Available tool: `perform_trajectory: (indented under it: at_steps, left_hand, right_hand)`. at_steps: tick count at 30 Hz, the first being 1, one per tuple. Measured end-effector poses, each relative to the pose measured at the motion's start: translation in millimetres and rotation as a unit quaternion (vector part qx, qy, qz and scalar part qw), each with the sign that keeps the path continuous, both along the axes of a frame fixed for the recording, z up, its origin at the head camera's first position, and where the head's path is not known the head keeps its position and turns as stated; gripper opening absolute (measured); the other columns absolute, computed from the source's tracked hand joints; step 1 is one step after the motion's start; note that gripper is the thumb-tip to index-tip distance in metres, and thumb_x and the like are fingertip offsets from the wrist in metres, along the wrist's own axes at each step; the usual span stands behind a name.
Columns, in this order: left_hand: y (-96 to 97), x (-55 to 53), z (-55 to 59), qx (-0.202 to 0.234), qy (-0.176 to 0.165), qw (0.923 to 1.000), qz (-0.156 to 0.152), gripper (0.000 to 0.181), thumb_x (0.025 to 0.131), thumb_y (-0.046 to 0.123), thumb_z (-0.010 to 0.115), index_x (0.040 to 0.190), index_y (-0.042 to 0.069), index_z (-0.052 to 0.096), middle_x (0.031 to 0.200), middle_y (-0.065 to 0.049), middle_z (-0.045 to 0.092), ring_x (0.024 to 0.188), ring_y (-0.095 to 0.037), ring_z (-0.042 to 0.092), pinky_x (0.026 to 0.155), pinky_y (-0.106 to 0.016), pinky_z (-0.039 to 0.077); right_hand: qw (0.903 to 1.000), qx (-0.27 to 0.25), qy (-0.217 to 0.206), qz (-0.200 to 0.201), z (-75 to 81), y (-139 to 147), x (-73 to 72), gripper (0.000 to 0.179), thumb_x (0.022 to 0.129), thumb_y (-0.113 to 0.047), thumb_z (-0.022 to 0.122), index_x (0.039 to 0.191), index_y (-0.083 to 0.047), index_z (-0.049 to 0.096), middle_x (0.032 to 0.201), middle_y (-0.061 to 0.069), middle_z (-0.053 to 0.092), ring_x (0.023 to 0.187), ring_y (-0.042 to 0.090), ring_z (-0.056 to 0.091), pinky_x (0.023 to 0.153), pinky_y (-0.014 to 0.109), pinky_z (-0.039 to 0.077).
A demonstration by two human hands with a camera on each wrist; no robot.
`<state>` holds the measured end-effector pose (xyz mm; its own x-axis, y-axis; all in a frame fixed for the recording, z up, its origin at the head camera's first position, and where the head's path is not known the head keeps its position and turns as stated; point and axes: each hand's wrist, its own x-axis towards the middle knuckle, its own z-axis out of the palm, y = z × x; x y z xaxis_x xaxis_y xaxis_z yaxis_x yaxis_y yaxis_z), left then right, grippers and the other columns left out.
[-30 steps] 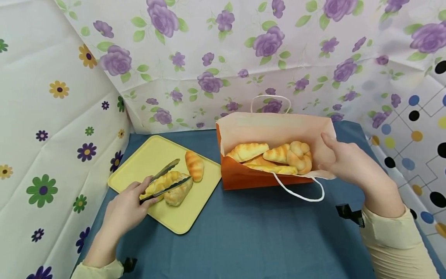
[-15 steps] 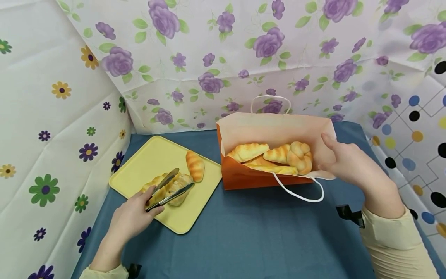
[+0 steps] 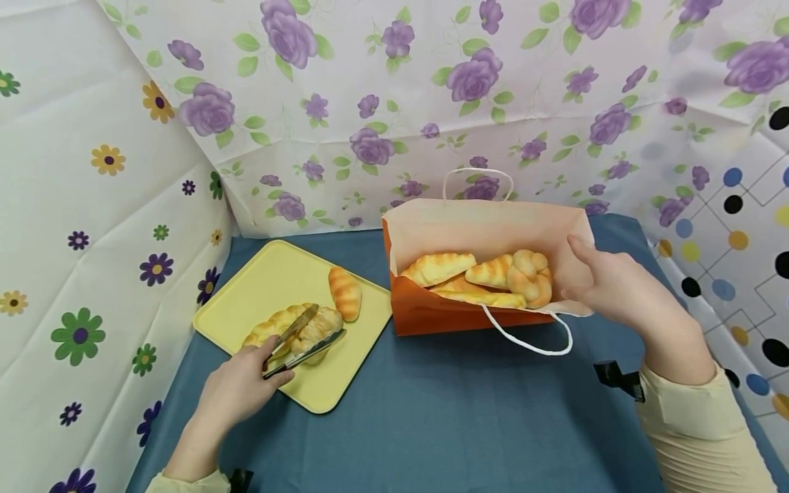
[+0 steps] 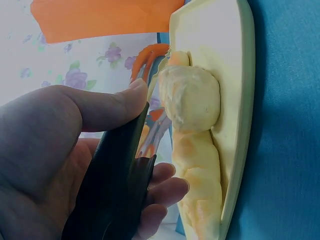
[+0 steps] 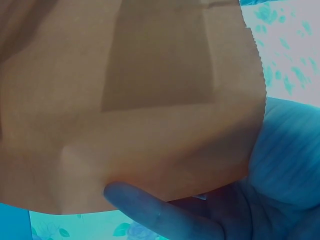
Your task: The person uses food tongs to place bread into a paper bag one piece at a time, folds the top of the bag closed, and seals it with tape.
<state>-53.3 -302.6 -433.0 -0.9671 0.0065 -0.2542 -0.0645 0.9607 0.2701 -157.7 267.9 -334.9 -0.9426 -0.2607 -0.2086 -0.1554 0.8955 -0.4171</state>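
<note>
My left hand [image 3: 237,387] grips a pair of tongs [image 3: 290,333] by the black handles [image 4: 107,170], thumb on one side and fingers on the other. The tongs' arms are spread, one on each side of a pale, knobbly bread roll [image 3: 323,324] on the yellow tray [image 3: 253,284]. Whether they touch it is unclear. Beside the roll lies a long yellow bread [image 3: 266,327]; an orange-striped bread [image 3: 345,294] lies farther right. My right hand [image 3: 622,287] holds the rim of an orange paper bag [image 3: 444,315], its thumb [image 5: 145,207] against the paper.
Several breads, including a knotted one [image 3: 530,279], fill the bag's opening. One white handle [image 3: 530,346] droops over the front; another [image 3: 477,170] stands up behind. Blue cloth [image 3: 431,411] covers the table, with patterned sheets [image 3: 345,89] behind and at both sides.
The left hand and tongs have moved right and slightly toward me, from over the long yellow bread to around the pale roll. The right hand and bag have stayed in place.
</note>
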Motion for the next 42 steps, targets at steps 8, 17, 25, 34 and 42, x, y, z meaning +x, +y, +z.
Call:
perform_trajectory:
  at_steps: [8,17,25,34,42]
  left_hand:
    - [0.6,0.9,-0.1,-0.001,-0.001,0.9999,-0.011,0.078,0.094,0.044,0.082,0.159,0.01,0.053,0.11,-0.012,0.069,0.082,-0.024,0.064,0.061,-0.048,0.049]
    - [0.5,2.7,-4.6,-0.017,-0.005,0.9997,-0.014,0.074,0.093,0.039,0.084,0.156,0.01,0.057,0.134,-0.026,0.066,0.105,-0.042,0.069,0.069,-0.06,0.055]
    - [0.4,3.5,-9.9,-0.02,-0.007,0.9997,-0.012,0.072,0.096,0.037,0.082,0.157,0.009,0.056,0.132,-0.025,0.067,0.11,-0.046,0.067,0.074,-0.064,0.055]
    - [0.3,5.5,-11.1,-0.019,-0.003,0.9998,-0.005,0.069,0.098,0.035,0.08,0.157,0.009,0.056,0.141,-0.026,0.063,0.121,-0.052,0.063,0.084,-0.07,0.052]
    - [-1.6,6.0,-11.5,-0.014,-0.002,0.9999,0.0,0.068,0.098,0.035,0.079,0.157,0.01,0.056,0.142,-0.026,0.063,0.121,-0.054,0.062,0.084,-0.07,0.052]
  right_hand:
    - [1.0,-0.002,-0.002,-0.003,0.8,0,0.0,0.097,0.103,-0.035,0.073,0.171,-0.005,0.012,0.153,0.044,0.042,0.131,0.059,0.053,0.096,0.069,0.049]
    - [1.0,0.0,0.0,-0.002,1.1,0,-0.2,0.097,0.103,-0.037,0.072,0.172,-0.006,0.012,0.151,0.044,0.043,0.13,0.059,0.053,0.096,0.069,0.049]
    - [1.0,-0.001,-0.002,-0.006,0.9,1,0.2,0.096,0.103,-0.038,0.071,0.172,-0.007,0.011,0.151,0.045,0.043,0.13,0.059,0.053,0.095,0.069,0.049]
    - [0.9999,-0.001,-0.006,-0.009,-0.1,1,0.7,0.096,0.104,-0.04,0.07,0.172,-0.007,0.011,0.154,0.044,0.04,0.133,0.06,0.05,0.098,0.071,0.047]
    - [0.9999,0.001,-0.006,-0.009,-0.3,1,0.8,0.095,0.105,-0.038,0.069,0.172,-0.006,0.01,0.154,0.044,0.039,0.13,0.059,0.053,0.096,0.07,0.049]
